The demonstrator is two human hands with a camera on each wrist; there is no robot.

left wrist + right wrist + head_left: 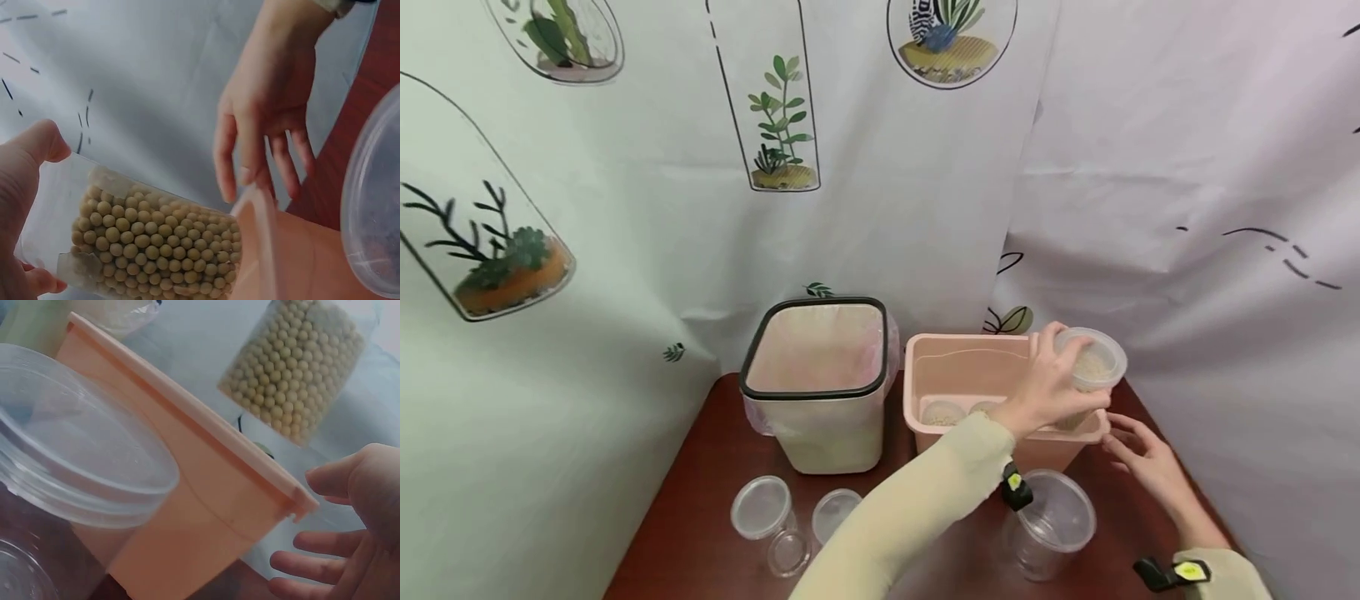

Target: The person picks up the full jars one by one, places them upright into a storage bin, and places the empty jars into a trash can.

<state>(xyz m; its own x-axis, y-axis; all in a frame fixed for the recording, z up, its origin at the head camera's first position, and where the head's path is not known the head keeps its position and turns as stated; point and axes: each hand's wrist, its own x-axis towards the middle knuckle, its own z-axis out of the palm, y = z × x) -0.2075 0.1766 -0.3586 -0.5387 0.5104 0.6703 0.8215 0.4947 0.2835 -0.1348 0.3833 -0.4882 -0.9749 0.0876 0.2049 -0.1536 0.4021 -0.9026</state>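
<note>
My left hand (1049, 388) grips a clear jar (1096, 363) by its upper part, above the right end of a pink bin (970, 350). Pale round beans, like soybeans, fill much of that jar, as the left wrist view shows closely (156, 244). Beside the bin's right front corner is my right hand (1150, 468), its fingers spread and loosely bent, holding nothing. Its fingertips are close to the bin's rim (265, 212); I cannot tell whether they touch it. Within the bin stand other bean jars (943, 413), partly hidden by my left arm.
A large clear lidded jar (1054, 521) stands in front of the bin. To the left is a cream waste bin (831, 433) with a black rim and a liner. Smaller clear containers (762, 508) sit near the front left of the dark red table (692, 533). Patterned curtains surround it.
</note>
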